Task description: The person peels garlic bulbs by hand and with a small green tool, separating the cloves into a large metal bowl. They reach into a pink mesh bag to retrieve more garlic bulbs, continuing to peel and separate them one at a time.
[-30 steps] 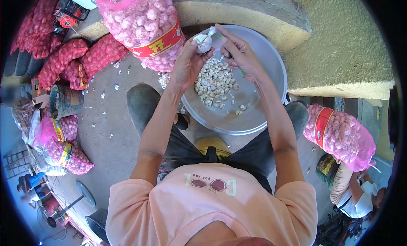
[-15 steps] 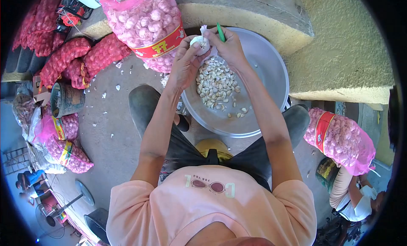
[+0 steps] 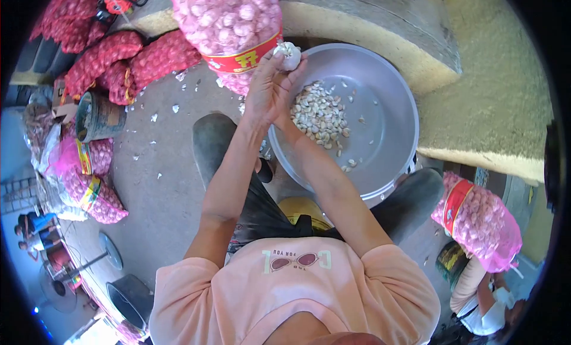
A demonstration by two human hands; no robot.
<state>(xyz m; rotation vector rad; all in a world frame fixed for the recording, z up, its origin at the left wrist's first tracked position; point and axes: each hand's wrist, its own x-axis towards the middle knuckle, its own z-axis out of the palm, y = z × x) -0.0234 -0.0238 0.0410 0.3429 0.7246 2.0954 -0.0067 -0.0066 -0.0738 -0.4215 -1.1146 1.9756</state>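
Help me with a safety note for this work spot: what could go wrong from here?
The garlic bulb is held up by the left hand near the edge of the basin, so a slip might drop it outside, onto the floor.

The right knee looks close to the basin; a sudden shift could jolt it and scatter the loose cloves.
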